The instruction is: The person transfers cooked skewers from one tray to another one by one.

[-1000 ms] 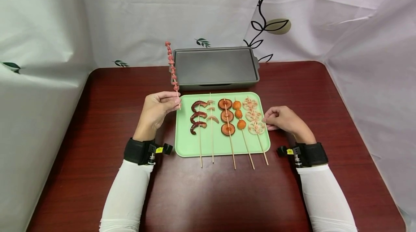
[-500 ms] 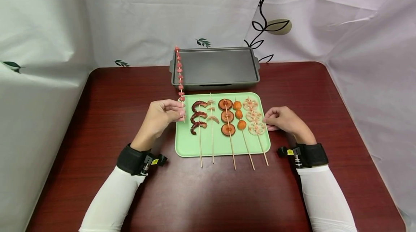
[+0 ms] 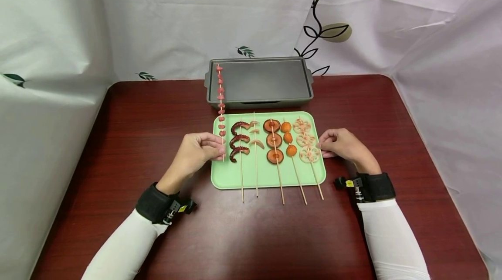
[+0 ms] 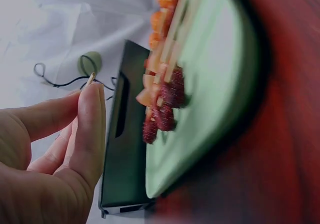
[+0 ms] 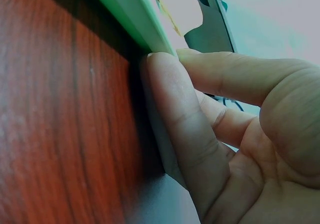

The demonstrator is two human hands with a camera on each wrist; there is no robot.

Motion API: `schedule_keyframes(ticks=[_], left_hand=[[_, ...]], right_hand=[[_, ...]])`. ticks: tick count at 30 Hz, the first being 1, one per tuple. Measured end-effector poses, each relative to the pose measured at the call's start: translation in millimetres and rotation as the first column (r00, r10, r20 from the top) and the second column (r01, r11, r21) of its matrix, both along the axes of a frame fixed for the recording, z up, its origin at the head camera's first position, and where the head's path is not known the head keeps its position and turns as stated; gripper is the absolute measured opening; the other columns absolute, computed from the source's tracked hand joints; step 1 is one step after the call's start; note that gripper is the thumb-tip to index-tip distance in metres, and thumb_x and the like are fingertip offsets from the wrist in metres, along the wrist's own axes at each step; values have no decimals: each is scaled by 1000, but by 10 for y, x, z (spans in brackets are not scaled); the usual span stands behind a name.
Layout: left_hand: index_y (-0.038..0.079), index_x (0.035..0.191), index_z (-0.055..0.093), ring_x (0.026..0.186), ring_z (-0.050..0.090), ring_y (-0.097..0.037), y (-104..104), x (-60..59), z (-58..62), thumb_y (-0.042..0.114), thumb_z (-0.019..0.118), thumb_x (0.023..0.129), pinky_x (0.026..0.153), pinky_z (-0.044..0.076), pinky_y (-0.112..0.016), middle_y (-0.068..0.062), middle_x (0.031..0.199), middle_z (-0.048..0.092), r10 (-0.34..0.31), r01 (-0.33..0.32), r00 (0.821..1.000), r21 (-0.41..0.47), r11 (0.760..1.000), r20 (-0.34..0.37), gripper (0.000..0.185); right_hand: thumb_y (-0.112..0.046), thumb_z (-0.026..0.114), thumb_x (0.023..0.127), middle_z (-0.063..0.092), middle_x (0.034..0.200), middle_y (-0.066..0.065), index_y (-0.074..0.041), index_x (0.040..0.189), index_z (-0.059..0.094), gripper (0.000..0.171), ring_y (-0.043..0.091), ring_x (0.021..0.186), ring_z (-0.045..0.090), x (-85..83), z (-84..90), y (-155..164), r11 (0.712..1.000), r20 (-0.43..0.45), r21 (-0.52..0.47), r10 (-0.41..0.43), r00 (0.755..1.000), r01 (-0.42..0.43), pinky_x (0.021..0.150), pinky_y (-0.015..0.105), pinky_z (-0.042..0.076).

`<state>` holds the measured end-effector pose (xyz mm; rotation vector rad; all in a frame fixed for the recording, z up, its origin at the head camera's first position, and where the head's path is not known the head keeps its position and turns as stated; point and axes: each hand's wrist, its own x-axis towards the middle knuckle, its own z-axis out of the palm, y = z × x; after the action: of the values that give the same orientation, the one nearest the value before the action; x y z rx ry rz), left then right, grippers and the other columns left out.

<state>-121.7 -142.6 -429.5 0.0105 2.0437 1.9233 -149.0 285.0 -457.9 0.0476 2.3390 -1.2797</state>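
My left hand (image 3: 198, 151) pinches the bare lower end of a skewer of small pink-red pieces (image 3: 221, 97) between thumb and fingers. That skewer lies over the left edge of the green tray (image 3: 270, 177) in the head view, and its tip overlaps the grill pan. In the left wrist view the stick's end (image 4: 91, 77) pokes out above my fingertips. At the tray's right rim, my right hand (image 3: 343, 145) pinches the edge; the right wrist view shows thumb and finger on the tray rim (image 5: 150, 28). On the tray, octopus-tentacle pieces (image 3: 239, 141) on a skewer are nearest my left hand.
More skewers lie on the tray: pale curved slices (image 3: 256, 143), mushroom slices (image 3: 274, 140), orange balls (image 3: 291, 150) and lotus root slices (image 3: 310, 154). Behind it stands a dark grill pan (image 3: 262, 80). The reddish-brown table (image 3: 270, 236) meets white cloth walls (image 3: 219, 14).
My left hand has moved right and toward me with the pink-red skewer, which went from left of the grill pan to over its left side and the tray. My right hand stays put.
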Motion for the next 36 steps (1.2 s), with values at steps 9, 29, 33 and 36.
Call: schedule_keyframes(ticks=[9, 29, 33, 36], left_hand=[[-20, 111, 64, 68, 75, -13, 16, 151, -82, -11, 73, 88, 70, 66, -32, -14, 85, 77, -28, 29, 999, -38, 999, 22, 26], [-15, 103, 65, 68, 75, -18, 58, 618, -204, -9, 74, 88, 68, 66, -35, -20, 82, 75, -122, 125, 992, -131, 984, 30, 18], [-16, 103, 64, 69, 75, -16, 18, 718, -228, -11, 71, 88, 68, 66, -33, -19, 82, 74, -133, 140, 989, -114, 984, 66, 18], [-19, 105, 62, 71, 74, -15, -15, 757, -243, -13, 70, 87, 69, 66, -33, -18, 83, 73, -133, 141, 988, -90, 986, 84, 20]], right_hand=[[-11, 69, 98, 68, 84, 8, 8, 109, 64, 22, 9, 71, 71, -4, 8, 3, 1000, 3, 2, -1, 1000, 1, 70, 26, 65], [-10, 68, 99, 68, 87, 9, 9, 111, 64, 23, 9, 72, 71, -5, -24, 5, 1000, 10, -22, -3, 1000, 3, 70, 25, 65], [-12, 70, 98, 68, 86, 9, 8, 110, 64, 24, 9, 72, 71, -4, -16, 0, 1000, 15, -21, -11, 1000, 11, 70, 26, 65], [-12, 70, 98, 68, 84, 8, 8, 109, 64, 24, 9, 71, 71, -3, -13, 2, 1000, 10, -17, -13, 1000, 13, 70, 26, 65]])
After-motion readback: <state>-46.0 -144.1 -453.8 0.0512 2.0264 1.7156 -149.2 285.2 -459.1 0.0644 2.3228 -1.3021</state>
